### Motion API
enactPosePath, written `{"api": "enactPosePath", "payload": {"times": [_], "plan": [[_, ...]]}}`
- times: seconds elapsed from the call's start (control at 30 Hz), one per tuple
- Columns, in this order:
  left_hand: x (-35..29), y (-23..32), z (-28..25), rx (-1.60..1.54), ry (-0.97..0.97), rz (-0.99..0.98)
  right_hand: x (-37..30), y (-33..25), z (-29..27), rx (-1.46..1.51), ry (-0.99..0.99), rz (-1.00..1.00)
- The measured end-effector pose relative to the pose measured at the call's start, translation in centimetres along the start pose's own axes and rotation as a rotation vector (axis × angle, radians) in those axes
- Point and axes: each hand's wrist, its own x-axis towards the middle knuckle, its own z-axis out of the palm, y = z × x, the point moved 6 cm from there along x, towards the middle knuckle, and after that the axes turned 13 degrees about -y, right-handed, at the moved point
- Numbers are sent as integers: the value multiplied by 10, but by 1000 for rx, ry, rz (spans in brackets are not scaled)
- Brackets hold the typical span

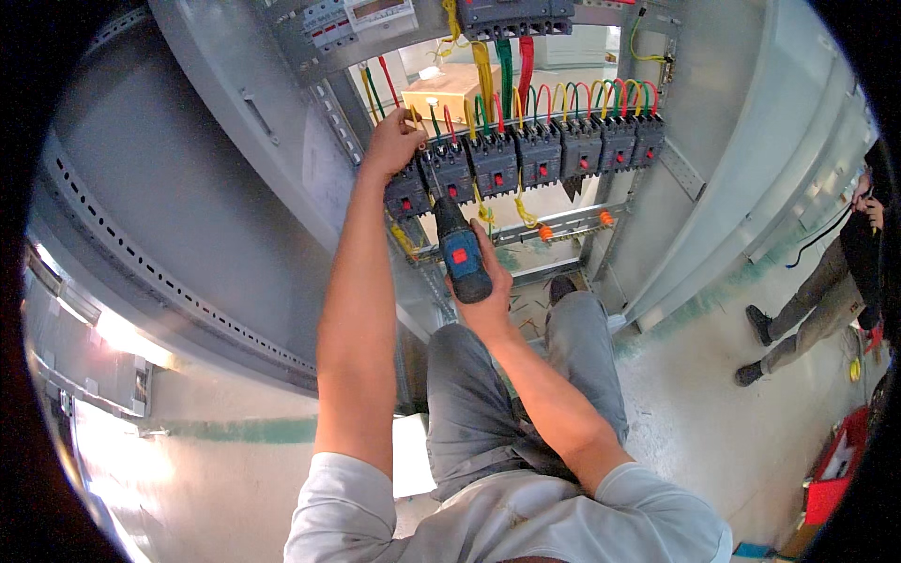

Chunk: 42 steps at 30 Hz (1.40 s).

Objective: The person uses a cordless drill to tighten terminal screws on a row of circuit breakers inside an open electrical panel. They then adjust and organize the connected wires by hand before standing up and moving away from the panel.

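My right hand (495,291) is wrapped round a dark blue and black cordless drill (458,255) with a red square on its back. The drill's thin bit points away from me, to the top of the black circuit breakers (495,161) at the left of the row. My left hand (398,143) is closed at the top of the leftmost breaker (405,192). Its fingers are pinched by a yellow wire (414,114) that runs to the terminals there. Whether the bit touches a screw is too small to tell.
Red, green and yellow wires (591,92) loop above the breaker row. A cardboard box (441,94) stands behind it. Orange insulators (545,233) sit on a lower rail. Grey cabinet doors (253,122) flank me. Another person (817,291) stands at the right, near a red container (835,464).
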Motion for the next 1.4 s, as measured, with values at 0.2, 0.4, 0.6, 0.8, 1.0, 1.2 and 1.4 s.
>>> {"api": "enactPosePath", "payload": {"times": [0.2, 0.4, 0.6, 0.8, 1.0, 1.2, 1.4], "plan": [[19, -47, -12, -49, -94, -79, -2, -5, 6, 21, -17, -11], [19, -40, 4, -101, -66, -19, -3, 3, 0, -19, 7, -39], [24, -66, -3, -63, -46, 22, -4, 1, 5, -41, 4, -74], [20, -59, 6, -43, -73, 11, -6, 1, 2, -31, -17, -28], [13, -45, 6, -7, -79, 2, -4, -3, 2, -38, 0, -63], [6, -44, 4, -27, -88, -5, -9, 6, 7, 16, -62, 9], [10, -54, 1, -32, -80, -35, -4, -13, 8, -52, -3, -91]]}}
